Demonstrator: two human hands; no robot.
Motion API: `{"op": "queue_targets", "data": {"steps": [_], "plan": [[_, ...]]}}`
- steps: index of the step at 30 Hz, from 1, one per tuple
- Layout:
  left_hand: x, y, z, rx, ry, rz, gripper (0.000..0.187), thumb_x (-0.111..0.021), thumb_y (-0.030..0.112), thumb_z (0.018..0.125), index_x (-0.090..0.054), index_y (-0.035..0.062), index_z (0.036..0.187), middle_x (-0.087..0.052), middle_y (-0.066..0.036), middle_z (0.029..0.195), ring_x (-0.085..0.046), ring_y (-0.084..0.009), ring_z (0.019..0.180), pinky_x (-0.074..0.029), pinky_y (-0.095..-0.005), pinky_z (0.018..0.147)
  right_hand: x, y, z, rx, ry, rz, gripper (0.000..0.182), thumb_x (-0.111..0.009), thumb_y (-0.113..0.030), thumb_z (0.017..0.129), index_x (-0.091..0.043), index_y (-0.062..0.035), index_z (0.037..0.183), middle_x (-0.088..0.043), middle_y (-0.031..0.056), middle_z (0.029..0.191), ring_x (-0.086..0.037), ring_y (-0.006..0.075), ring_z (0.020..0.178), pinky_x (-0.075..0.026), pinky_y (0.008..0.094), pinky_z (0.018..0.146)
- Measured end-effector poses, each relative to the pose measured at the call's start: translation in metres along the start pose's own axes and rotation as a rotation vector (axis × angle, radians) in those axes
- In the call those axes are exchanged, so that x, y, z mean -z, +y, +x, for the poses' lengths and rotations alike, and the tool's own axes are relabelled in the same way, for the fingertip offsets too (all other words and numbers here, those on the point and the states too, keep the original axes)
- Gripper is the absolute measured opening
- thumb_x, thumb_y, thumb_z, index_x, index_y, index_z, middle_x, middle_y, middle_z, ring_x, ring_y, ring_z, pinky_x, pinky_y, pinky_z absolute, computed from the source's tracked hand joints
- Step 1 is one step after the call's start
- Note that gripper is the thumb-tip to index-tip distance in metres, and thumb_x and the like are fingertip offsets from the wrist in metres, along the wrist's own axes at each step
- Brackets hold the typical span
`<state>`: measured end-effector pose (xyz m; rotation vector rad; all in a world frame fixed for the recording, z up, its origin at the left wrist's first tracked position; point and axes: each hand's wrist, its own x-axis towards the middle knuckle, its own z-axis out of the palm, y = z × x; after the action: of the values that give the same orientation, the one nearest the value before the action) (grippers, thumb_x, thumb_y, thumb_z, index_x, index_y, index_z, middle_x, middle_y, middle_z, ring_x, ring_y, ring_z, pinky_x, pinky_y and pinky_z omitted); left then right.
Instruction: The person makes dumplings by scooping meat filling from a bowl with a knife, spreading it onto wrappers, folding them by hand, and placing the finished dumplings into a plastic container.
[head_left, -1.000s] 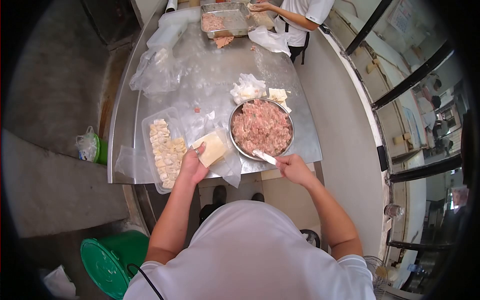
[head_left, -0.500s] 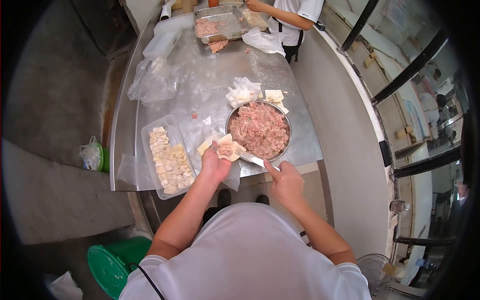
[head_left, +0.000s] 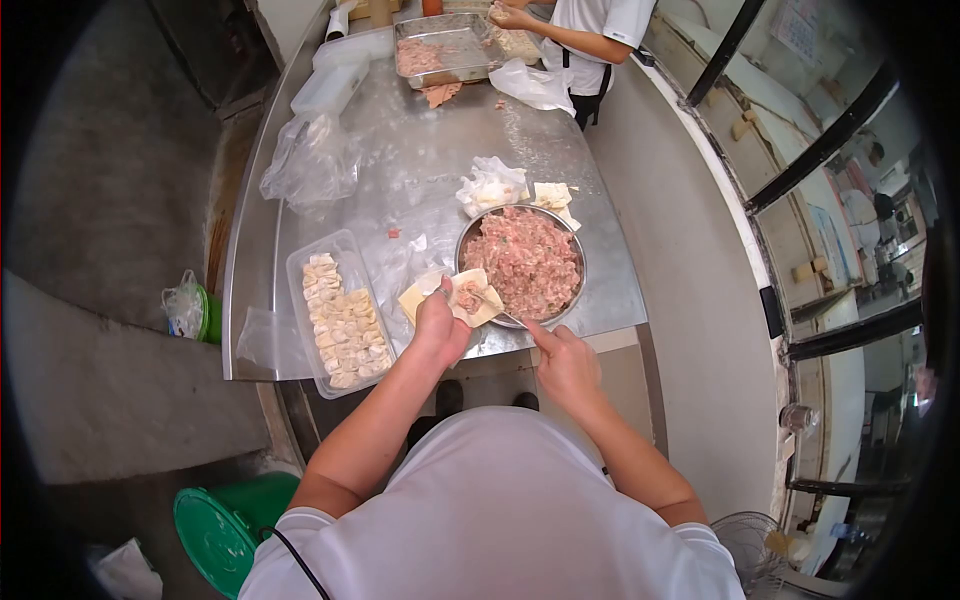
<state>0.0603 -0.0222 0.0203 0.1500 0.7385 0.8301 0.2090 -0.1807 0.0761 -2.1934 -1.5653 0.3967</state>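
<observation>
My left hand [head_left: 440,325] is closed around a small stack of square dough wrappers [head_left: 486,313], thumb on top. A lump of minced meat [head_left: 468,295] lies on the top wrapper. In my right hand [head_left: 567,362] is a slim flat spatula [head_left: 512,318], its tip hidden at the meat. Just beyond the wrappers stands a round metal bowl [head_left: 583,262] heaped with minced meat filling [head_left: 525,255]. Left of my left hand, a clear plastic container [head_left: 294,270] holds rows of folded wontons [head_left: 345,325].
Behind the bowl are a crumpled plastic bag [head_left: 492,185] and more wrappers [head_left: 551,195]. A metal tray [head_left: 458,75] with meat stands at the far end, near a co-worker's hands [head_left: 512,17]. Plastic bags [head_left: 305,165] lie left on the steel table [head_left: 420,150]. A green bucket [head_left: 225,535] stands on the floor.
My left hand and the wrappers have shifted slightly right. The meat has gathered from a spread patch into a smaller lump, and the spatula has turned. The co-worker's hands have come closer together.
</observation>
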Motion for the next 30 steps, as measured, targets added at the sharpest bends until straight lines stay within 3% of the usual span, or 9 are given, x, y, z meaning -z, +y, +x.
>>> {"op": "queue_targets", "data": {"steps": [10, 16, 21, 24, 30], "plan": [[-0.009, -0.004, 0.002, 0.027, 0.003, -0.036, 0.046, -0.029, 0.031, 0.112, -0.045, -0.0046, 0.137, -0.056, -0.02, 0.136, -0.055, -0.0329, 0.128, -0.041, -0.0486, 0.114, 0.009, 0.004, -0.009, 0.012, 0.136, 0.205, 0.039, -0.062, -0.009, 0.091, -0.07, -0.0212, 0.127, -0.065, 0.0134, 0.085, -0.067, 0.0348, 0.079, -0.053, 0.0473, 0.068], [-0.011, -0.006, 0.007, 0.039, -0.009, -0.032, 0.046, -0.029, 0.03, 0.112, -0.044, -0.003, 0.139, -0.056, -0.019, 0.138, -0.056, -0.0322, 0.126, -0.042, -0.0489, 0.113, 0.016, 0.005, -0.013, 0.037, 0.027, -0.096, 0.044, -0.063, -0.008, 0.088, -0.07, -0.0248, 0.128, -0.062, 0.0124, 0.084, -0.066, 0.0341, 0.075, -0.053, 0.0481, 0.067], [-0.007, 0.002, 0.007, 0.035, -0.025, -0.035, 0.044, -0.028, 0.028, 0.112, -0.041, -0.0015, 0.142, -0.054, -0.017, 0.138, -0.057, -0.0307, 0.124, -0.045, -0.049, 0.111, 0.023, 0.002, -0.02, 0.066, 0.029, 0.027, 0.044, -0.061, -0.009, 0.089, -0.07, -0.0261, 0.128, -0.062, 0.0121, 0.083, -0.066, 0.0348, 0.075, -0.053, 0.0492, 0.066], [-0.023, 0.002, -0.007, 0.068, 0.002, -0.02, 0.049, -0.028, 0.033, 0.112, -0.045, -0.0032, 0.14, -0.055, -0.019, 0.139, -0.054, -0.0319, 0.13, -0.039, -0.0476, 0.116, 0.016, 0.0, -0.018, 0.037, 0.001, 0.009, 0.043, -0.061, -0.008, 0.089, -0.07, -0.0256, 0.128, -0.062, 0.0116, 0.082, -0.066, 0.035, 0.074, -0.053, 0.0497, 0.066], [-0.02, -0.002, -0.004, 0.024, 0.056, -0.093, 0.051, -0.026, 0.033, 0.112, -0.043, -0.0051, 0.141, -0.053, -0.02, 0.141, -0.052, -0.0329, 0.131, -0.038, -0.0465, 0.117, 0.012, 0.004, -0.021, -0.027, 0.092, -0.008, 0.043, -0.061, -0.008, 0.09, -0.07, -0.0249, 0.128, -0.062, 0.0112, 0.081, -0.066, 0.0354, 0.074, -0.053, 0.0499, 0.067]]}}
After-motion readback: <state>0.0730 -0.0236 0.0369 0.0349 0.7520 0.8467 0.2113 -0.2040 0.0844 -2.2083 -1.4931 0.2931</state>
